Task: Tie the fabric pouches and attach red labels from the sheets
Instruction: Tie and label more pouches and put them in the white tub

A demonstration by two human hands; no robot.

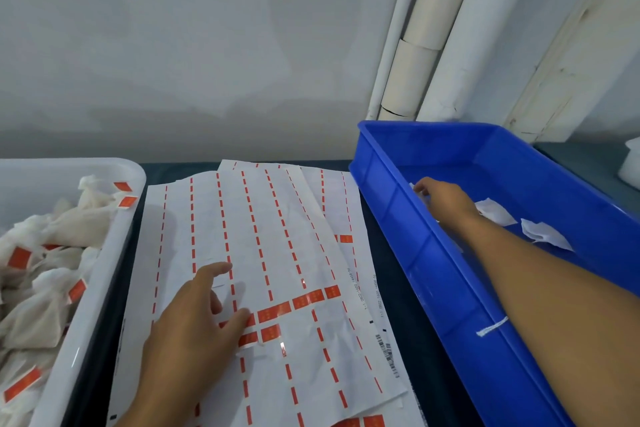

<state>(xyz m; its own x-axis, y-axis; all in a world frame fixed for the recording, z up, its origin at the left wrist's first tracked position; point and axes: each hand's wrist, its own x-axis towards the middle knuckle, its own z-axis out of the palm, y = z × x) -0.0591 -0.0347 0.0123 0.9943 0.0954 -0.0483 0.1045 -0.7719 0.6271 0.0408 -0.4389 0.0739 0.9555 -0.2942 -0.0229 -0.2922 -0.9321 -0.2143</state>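
Label sheets (263,253): several white backing sheets lying overlapped on the dark table (408,315), filling the strip between the two bins. The left edge is lying just beside the white bin (104,274); the right edge is stopping short of the blue bin (429,253), leaving a narrow band of bare table. Most rows are showing only thin red dashes; a short run of whole red labels (298,305) is sitting right of the left hand, with more at the near edge.

White bin: standing at the left, holding tied fabric pouches (45,288), many carrying red labels.

Blue bin: standing at the right, angled away toward the wall, its floor mostly bare. Loose white pouches (543,232) are lying flat on the floor, well apart from the near wall.

Room: a pale grey wall (190,45) is rising behind the table; white pipes (457,28) are leaning in the right corner.

Left hand (194,333): resting on the label sheets, palm down, fingers spread and nearly straight, forefinger pointing away, thumb tip touching the left end of the red label row. Gripping nothing.

Right hand (446,201): reaching over the blue bin's near wall with the forearm crossing the rim, fingers curling down onto a white pouch (420,196) at the far-left of the floor. Whether the pouch is pinched or only touched, cannot tell.
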